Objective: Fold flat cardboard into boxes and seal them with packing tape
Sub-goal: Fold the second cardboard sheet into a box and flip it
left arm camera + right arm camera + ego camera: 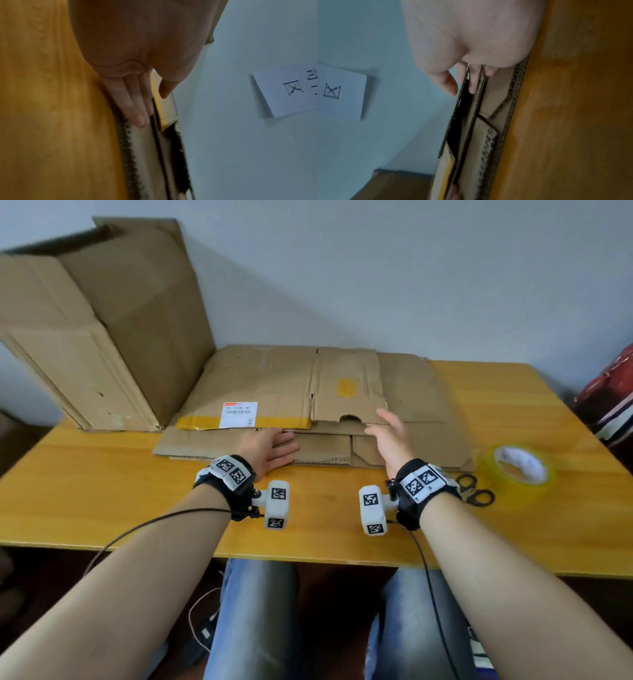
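Several flattened cardboard pieces (267, 378) lie stacked on the yellow wooden table (102, 494), the top one bearing a white label (239, 414) and yellow tape. My left hand (277, 445) lies flat on the lowest sheet (325, 453) near its front edge; in the left wrist view its fingers (132, 106) lie straight along the corrugated edge (137, 148). My right hand (380, 426) reaches over the stack's front edge with its thumb raised. The right wrist view shows a finger (473, 83) slid between two cardboard layers (467, 121), thumb clear above.
A roll of clear yellowish packing tape (517, 470) and black-handled scissors (474, 491) lie right of the stack. Large folded cardboard (102, 330) leans on the wall at back left. A red bag (613, 392) sits at the right edge. Bare tabletop fronts the stack.
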`<move>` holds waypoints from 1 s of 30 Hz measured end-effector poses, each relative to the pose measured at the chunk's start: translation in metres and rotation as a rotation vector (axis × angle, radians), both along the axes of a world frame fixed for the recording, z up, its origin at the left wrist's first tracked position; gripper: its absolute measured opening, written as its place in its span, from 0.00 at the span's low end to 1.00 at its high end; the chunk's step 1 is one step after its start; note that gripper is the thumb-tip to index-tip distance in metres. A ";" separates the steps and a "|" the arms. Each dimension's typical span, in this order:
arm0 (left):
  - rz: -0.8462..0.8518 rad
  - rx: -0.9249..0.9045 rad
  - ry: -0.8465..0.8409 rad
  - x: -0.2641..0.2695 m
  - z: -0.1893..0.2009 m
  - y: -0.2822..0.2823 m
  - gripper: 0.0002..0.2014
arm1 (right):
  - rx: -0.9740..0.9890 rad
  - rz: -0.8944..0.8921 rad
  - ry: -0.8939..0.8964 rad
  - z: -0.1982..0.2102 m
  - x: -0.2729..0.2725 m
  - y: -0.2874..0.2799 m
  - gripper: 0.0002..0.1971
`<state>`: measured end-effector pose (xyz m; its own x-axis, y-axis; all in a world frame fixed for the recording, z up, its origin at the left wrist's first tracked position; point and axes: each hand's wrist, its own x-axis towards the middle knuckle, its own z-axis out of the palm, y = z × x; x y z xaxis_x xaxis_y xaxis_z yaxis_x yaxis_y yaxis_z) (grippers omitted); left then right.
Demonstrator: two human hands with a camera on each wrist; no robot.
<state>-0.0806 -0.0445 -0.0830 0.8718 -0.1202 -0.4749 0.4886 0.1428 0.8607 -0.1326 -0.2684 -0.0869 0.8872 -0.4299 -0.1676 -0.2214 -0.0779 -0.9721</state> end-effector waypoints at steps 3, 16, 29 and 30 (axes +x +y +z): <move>0.038 -0.002 -0.064 0.001 -0.012 0.000 0.10 | -0.055 0.054 -0.017 -0.006 -0.003 0.004 0.28; 0.072 -0.054 -0.252 -0.003 -0.032 0.002 0.14 | 0.023 0.057 -0.067 -0.016 -0.005 0.004 0.45; 0.059 -0.110 -0.266 -0.004 -0.032 0.009 0.17 | -0.667 0.031 0.102 0.040 0.026 0.018 0.42; 0.053 -0.112 -0.273 -0.005 -0.032 0.010 0.17 | -0.765 0.066 0.131 0.041 0.029 0.022 0.40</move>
<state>-0.0853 -0.0343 -0.1152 0.9720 -0.1091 -0.2082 0.2302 0.2632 0.9369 -0.1037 -0.2462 -0.0455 0.9084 -0.4154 0.0487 -0.3027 -0.7334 -0.6087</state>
